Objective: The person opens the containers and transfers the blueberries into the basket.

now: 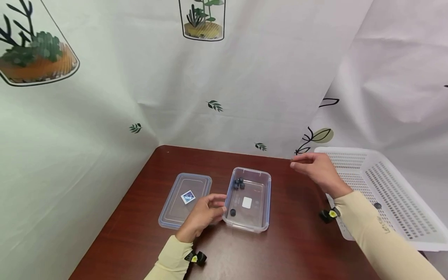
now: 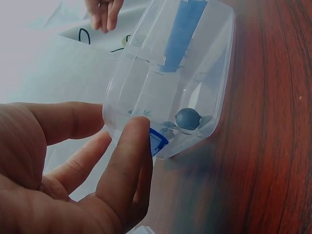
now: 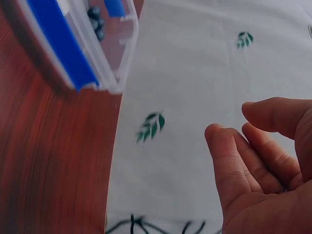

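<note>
A clear plastic food container (image 1: 263, 202) stands on the table without its lid. Inside, a few blueberries (image 1: 242, 186) cluster at the far left corner and a single blueberry (image 1: 233, 212) lies near the front left. My left hand (image 1: 204, 214) is at the container's left side, its fingertips right at the wall beside a blue latch (image 2: 158, 141). To the right of the container, my right hand (image 1: 320, 173) is raised near the white basket (image 1: 407, 194), thumb and fingertips apart with nothing between them. One blueberry (image 1: 377, 205) lies in that basket.
The clear lid (image 1: 171, 210), with blue edges and a diamond-shaped label, lies flat left of the container, partly behind my left hand. A white patterned cloth (image 1: 262, 97) hangs behind and beside the reddish-brown table (image 1: 140, 233).
</note>
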A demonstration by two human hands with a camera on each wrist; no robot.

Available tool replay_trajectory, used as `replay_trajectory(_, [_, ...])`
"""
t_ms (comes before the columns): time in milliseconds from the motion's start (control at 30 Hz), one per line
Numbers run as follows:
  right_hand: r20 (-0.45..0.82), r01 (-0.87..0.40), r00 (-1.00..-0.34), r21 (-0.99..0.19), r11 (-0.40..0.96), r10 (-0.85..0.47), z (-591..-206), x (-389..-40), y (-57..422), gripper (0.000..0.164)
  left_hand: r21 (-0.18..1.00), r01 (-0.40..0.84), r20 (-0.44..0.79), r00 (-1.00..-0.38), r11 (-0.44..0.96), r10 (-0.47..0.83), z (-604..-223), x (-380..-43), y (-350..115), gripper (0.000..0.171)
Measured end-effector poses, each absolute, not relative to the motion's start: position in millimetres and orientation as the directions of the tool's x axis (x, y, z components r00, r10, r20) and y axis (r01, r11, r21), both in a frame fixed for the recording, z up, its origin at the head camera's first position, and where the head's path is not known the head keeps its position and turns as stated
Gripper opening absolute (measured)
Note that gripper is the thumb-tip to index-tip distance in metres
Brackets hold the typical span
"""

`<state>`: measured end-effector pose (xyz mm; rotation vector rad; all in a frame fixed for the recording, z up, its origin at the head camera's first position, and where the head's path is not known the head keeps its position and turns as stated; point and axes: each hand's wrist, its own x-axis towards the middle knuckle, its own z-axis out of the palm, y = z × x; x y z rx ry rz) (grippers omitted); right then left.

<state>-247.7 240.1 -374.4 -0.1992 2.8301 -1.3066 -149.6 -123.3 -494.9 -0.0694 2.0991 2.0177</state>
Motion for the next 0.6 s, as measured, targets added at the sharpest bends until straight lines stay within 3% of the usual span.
replay_trajectory(600, [-0.028, -0.116, -0.978, -0.756, 0.645, -0.208, -423, -269, 154, 0.024, 0.979, -0.194, -0.200, -0.971, 0.059, 0.128, -495, -149, -123, 0.044])
